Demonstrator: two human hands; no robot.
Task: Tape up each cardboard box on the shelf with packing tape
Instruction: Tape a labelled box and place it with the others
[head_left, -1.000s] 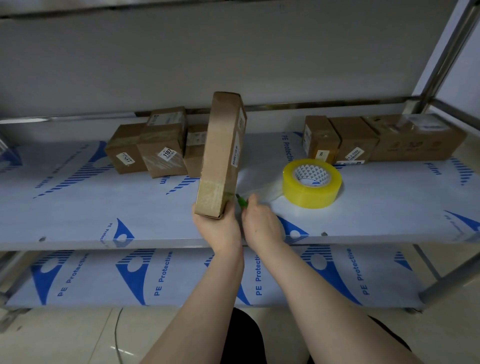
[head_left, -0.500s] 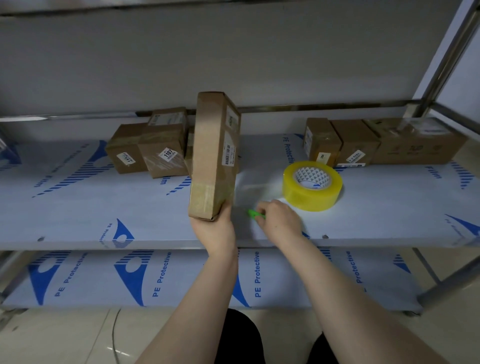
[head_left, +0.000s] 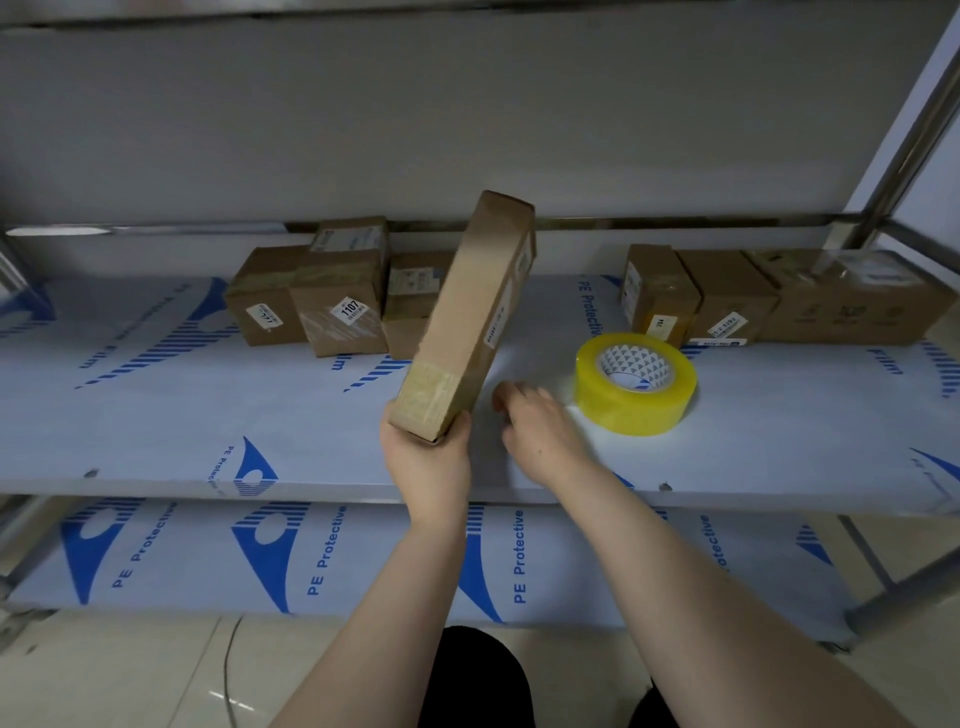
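My left hand (head_left: 426, 462) grips the lower end of a long flat cardboard box (head_left: 467, 322), which is lifted off the shelf (head_left: 208, 415) and leans to the right. Clear tape covers its near end. My right hand (head_left: 545, 436) hovers just right of the box's lower end, blurred, with its fingers curled; whether it holds anything is hidden. A yellow roll of packing tape (head_left: 636, 384) lies flat on the shelf right beside that hand.
Several small boxes (head_left: 337, 306) are bunched at the back left of the shelf, behind the held box. More boxes (head_left: 727, 296) line the back right. A lower shelf (head_left: 363, 561) lies beneath, and a metal upright (head_left: 909, 145) stands at the right.
The flat box has tipped from nearly upright to leaning right. The small green tool seen in my right hand earlier no longer shows. The view has shifted slightly.
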